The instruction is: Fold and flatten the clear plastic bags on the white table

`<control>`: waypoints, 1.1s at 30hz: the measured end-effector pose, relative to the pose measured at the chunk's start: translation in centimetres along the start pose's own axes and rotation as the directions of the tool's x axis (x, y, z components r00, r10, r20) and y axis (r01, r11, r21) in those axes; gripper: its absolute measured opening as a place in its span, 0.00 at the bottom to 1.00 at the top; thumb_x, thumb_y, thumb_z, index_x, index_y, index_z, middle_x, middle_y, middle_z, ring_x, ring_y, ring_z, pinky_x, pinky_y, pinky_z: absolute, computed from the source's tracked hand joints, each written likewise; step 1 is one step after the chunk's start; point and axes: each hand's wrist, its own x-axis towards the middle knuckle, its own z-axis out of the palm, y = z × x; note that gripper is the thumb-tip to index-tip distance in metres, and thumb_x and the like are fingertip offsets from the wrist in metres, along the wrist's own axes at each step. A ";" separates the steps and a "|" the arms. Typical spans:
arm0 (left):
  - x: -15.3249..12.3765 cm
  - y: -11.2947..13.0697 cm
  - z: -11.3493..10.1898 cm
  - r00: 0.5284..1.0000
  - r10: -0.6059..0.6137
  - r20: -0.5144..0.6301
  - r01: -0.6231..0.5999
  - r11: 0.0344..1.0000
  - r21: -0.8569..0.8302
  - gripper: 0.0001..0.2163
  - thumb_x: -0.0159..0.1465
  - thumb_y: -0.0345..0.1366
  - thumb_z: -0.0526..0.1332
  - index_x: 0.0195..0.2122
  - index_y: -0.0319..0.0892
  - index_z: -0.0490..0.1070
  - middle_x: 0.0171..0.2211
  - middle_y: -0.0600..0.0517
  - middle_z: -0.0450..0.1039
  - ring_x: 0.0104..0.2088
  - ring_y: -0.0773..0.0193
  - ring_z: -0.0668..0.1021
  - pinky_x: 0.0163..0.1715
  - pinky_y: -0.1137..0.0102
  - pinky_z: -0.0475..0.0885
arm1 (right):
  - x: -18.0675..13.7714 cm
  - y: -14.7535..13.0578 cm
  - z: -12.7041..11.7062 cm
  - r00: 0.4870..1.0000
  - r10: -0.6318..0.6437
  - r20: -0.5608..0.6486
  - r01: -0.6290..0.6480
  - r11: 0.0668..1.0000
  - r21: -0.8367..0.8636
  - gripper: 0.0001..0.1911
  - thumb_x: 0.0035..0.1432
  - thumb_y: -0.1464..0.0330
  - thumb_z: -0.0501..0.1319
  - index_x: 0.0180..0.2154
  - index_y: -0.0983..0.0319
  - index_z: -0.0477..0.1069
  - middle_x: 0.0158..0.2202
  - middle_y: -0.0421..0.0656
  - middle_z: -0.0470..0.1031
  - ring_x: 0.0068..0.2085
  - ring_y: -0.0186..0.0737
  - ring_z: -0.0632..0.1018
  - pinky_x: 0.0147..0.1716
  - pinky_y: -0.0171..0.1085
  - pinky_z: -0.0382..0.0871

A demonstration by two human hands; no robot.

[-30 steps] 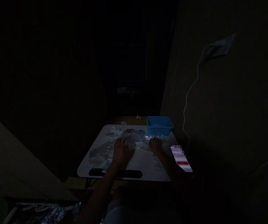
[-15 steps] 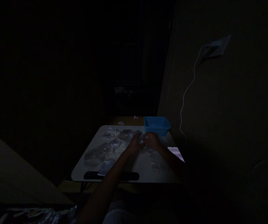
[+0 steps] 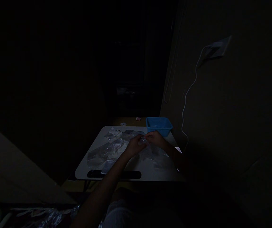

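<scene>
Over the right half of a white folding table (image 3: pixel 126 166), both my hands work close together on a clear plastic bag (image 3: pixel 147 152). My left hand (image 3: pixel 135 145) has thumb and fingers curled on the bag's upper edge. My right hand (image 3: pixel 155 139) pinches the same bag from the other side, its fingertips almost meeting the left ones. Below the hands the film hangs or lies toward the tabletop; the dim light hides which. More clear plastic bags (image 3: pixel 99 155) lie flat and crumpled on the table's left half.
A blue plastic basin (image 3: pixel 159 130) stands at the table's back right corner. A lit phone (image 3: pixel 178 150) is partly behind my right forearm. A white cable (image 3: pixel 185 98) runs down from the wall socket (image 3: pixel 219 47). A small pinkish-white object (image 3: pixel 138 119) lies beyond the table.
My hands stay on the plastic bag and have shifted slightly, the right fingers now drawn into a pinch. My right forearm covers more of the phone. The view has moved a little.
</scene>
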 end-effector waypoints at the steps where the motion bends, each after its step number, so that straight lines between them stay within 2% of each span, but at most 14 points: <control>1: -0.1 0.0 -0.1 1.000 -0.001 0.012 0.001 1.000 0.001 0.10 0.49 0.33 0.58 0.34 0.38 0.70 0.31 0.50 0.73 0.32 0.62 0.73 0.35 0.70 0.67 | -0.2 -0.1 0.0 1.000 0.007 0.000 -0.007 1.000 0.017 0.10 0.44 0.64 0.58 0.23 0.65 0.72 0.14 0.35 0.65 0.17 0.30 0.65 0.18 0.30 0.57; 2: -0.2 0.0 -0.3 1.000 -0.015 0.019 0.015 1.000 -0.002 0.06 0.50 0.33 0.57 0.29 0.38 0.70 0.27 0.51 0.72 0.29 0.64 0.73 0.33 0.71 0.66 | -0.4 -0.1 -0.2 1.000 0.014 -0.012 -0.014 1.000 0.023 0.11 0.43 0.63 0.59 0.22 0.64 0.71 0.13 0.35 0.64 0.17 0.30 0.65 0.18 0.30 0.57; 4: -0.1 -0.3 -0.8 0.997 -0.066 0.034 0.067 0.997 -0.049 0.05 0.51 0.33 0.56 0.21 0.39 0.68 0.20 0.53 0.70 0.25 0.67 0.71 0.28 0.73 0.65 | -0.8 -0.2 -0.4 0.998 0.021 -0.066 -0.019 0.999 0.034 0.12 0.42 0.61 0.60 0.20 0.64 0.70 0.14 0.36 0.64 0.19 0.31 0.66 0.20 0.31 0.58; 7: 0.0 -0.5 -1.5 0.987 -0.130 0.091 0.145 0.974 -0.176 0.07 0.50 0.33 0.56 0.17 0.38 0.66 0.16 0.55 0.66 0.20 0.70 0.68 0.22 0.76 0.62 | -1.8 0.2 -0.4 0.991 0.015 -0.133 -0.002 0.995 0.103 0.14 0.39 0.59 0.62 0.25 0.63 0.71 0.24 0.40 0.71 0.27 0.35 0.71 0.27 0.34 0.63; 9: 0.0 -0.5 -1.8 0.981 -0.154 0.121 0.179 0.954 -0.240 0.07 0.50 0.34 0.56 0.18 0.38 0.66 0.14 0.56 0.64 0.17 0.71 0.67 0.20 0.76 0.61 | -2.6 0.8 0.0 0.994 0.034 -0.101 -0.019 0.989 0.147 0.18 0.34 0.60 0.65 0.30 0.63 0.71 0.30 0.42 0.73 0.32 0.37 0.72 0.30 0.35 0.64; 12: -0.3 -0.8 -2.0 0.965 -0.209 0.162 0.252 0.908 -0.334 0.06 0.49 0.35 0.57 0.20 0.37 0.67 0.13 0.58 0.63 0.15 0.73 0.65 0.18 0.77 0.59 | -3.7 1.9 0.6 0.995 0.099 -0.022 -0.096 0.988 0.117 0.15 0.34 0.61 0.65 0.25 0.64 0.71 0.25 0.41 0.72 0.28 0.36 0.72 0.28 0.35 0.64; 15: -0.8 -1.4 -2.2 0.944 -0.265 0.199 0.324 0.863 -0.387 0.06 0.47 0.36 0.58 0.20 0.37 0.67 0.12 0.58 0.62 0.15 0.73 0.65 0.17 0.77 0.60 | -4.4 2.7 0.9 0.991 0.134 -0.027 -0.131 0.987 0.089 0.11 0.37 0.62 0.63 0.21 0.64 0.70 0.20 0.38 0.70 0.23 0.33 0.70 0.24 0.32 0.61; 19: -1.8 -2.1 -2.5 0.916 -0.319 0.244 0.395 0.819 -0.415 0.09 0.48 0.39 0.58 0.20 0.37 0.65 0.16 0.55 0.66 0.17 0.71 0.69 0.20 0.75 0.64 | -5.0 3.0 1.3 0.986 0.166 0.017 -0.167 0.967 0.192 0.11 0.38 0.62 0.62 0.20 0.64 0.69 0.17 0.36 0.69 0.21 0.31 0.69 0.22 0.31 0.61; 22: -2.6 -2.1 -2.3 0.912 -0.331 0.243 0.407 0.806 -0.429 0.11 0.48 0.40 0.59 0.28 0.37 0.67 0.22 0.53 0.69 0.20 0.70 0.71 0.20 0.75 0.65 | -5.3 2.8 1.9 0.980 0.199 0.015 -0.195 0.940 0.279 0.11 0.37 0.62 0.62 0.20 0.64 0.68 0.17 0.36 0.69 0.20 0.32 0.70 0.21 0.31 0.61; 25: -3.3 -2.4 -1.9 0.920 -0.301 0.250 0.383 0.828 -0.410 0.16 0.42 0.36 0.64 0.33 0.38 0.67 0.24 0.55 0.70 0.23 0.71 0.71 0.22 0.76 0.64 | -5.5 2.7 2.2 0.978 0.207 0.001 -0.194 0.915 0.354 0.11 0.38 0.62 0.61 0.19 0.63 0.68 0.17 0.37 0.69 0.20 0.31 0.70 0.21 0.31 0.62; 28: -3.9 -3.0 -1.8 0.916 -0.301 0.265 0.385 0.846 -0.369 0.12 0.39 0.34 0.65 0.26 0.38 0.67 0.18 0.57 0.66 0.20 0.72 0.68 0.21 0.76 0.63 | -5.7 3.0 1.8 0.975 0.220 -0.037 -0.189 0.903 0.386 0.10 0.39 0.63 0.60 0.19 0.64 0.68 0.16 0.37 0.69 0.20 0.31 0.70 0.21 0.31 0.62; 30: -4.1 -3.4 -2.1 0.915 -0.312 0.255 0.389 0.848 -0.360 0.09 0.42 0.37 0.63 0.20 0.38 0.65 0.16 0.58 0.64 0.18 0.72 0.67 0.20 0.76 0.61 | -5.8 3.4 1.5 0.969 0.236 -0.075 -0.189 0.901 0.391 0.09 0.39 0.63 0.60 0.19 0.64 0.68 0.17 0.38 0.70 0.21 0.31 0.71 0.22 0.31 0.63; 33: -4.1 -3.4 -2.9 0.923 -0.312 0.225 0.378 0.847 -0.374 0.10 0.45 0.40 0.61 0.17 0.38 0.65 0.15 0.56 0.64 0.19 0.71 0.67 0.22 0.74 0.63 | -6.0 3.7 1.3 0.958 0.269 -0.095 -0.199 0.868 0.455 0.10 0.38 0.62 0.61 0.20 0.64 0.68 0.20 0.39 0.71 0.23 0.34 0.73 0.23 0.32 0.65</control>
